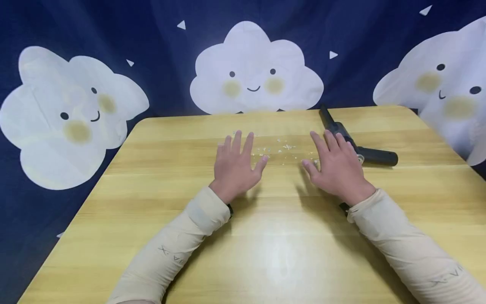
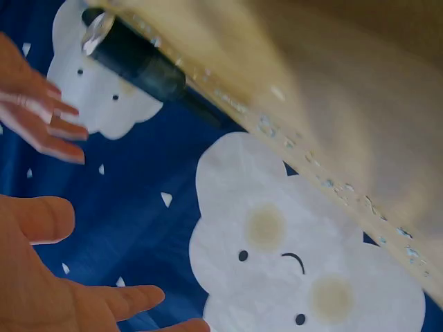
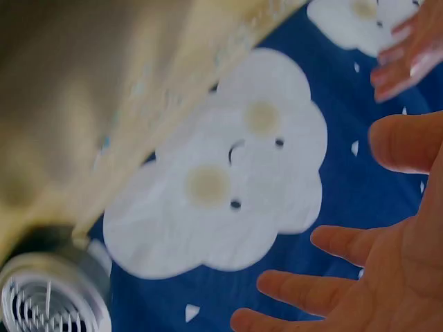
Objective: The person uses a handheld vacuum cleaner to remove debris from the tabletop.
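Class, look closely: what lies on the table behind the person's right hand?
A black handheld vacuum lies on the wooden table behind the right hand. The hand covers its middle part.

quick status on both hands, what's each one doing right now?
Left hand: open, fingers straight, holding nothing, by the crumbs.
Right hand: open, fingers straight, holding nothing, in front of the black handheld vacuum.

Crumbs (image 1: 282, 148) on table (image 1: 152, 177) between hands, vacuum (image 1: 355, 145) behind right hand (image 1: 338, 169)
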`<action>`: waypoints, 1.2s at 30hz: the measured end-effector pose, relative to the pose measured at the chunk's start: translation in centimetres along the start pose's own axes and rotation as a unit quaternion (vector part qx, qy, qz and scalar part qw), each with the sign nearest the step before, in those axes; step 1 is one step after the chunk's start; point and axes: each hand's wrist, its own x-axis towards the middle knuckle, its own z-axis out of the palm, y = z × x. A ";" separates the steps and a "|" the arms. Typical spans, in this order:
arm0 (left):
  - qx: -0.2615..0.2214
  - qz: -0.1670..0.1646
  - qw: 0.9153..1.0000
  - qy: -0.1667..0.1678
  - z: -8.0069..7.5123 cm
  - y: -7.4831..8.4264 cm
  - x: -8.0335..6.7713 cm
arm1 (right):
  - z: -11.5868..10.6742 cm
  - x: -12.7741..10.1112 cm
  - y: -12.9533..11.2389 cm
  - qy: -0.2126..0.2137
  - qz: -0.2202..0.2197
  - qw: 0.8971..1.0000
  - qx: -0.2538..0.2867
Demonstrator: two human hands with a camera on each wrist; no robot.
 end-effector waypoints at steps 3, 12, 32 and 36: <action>-0.070 -0.007 0.997 -0.012 -0.3 -0.8 0.3 | -0.6 0.0 1.3 -0.003 0.001 1.000 0.005; -0.249 -0.022 0.968 0.011 -1.4 -2.9 1.8 | -2.7 0.4 5.4 -0.068 0.046 0.995 0.055; -0.641 -0.218 0.736 0.023 -0.9 -9.3 2.6 | -2.0 1.1 13.1 -0.220 0.098 0.966 0.099; -0.697 -0.237 0.677 -0.018 -0.6 -10.2 2.2 | -1.4 1.0 14.0 -0.241 0.090 0.960 0.105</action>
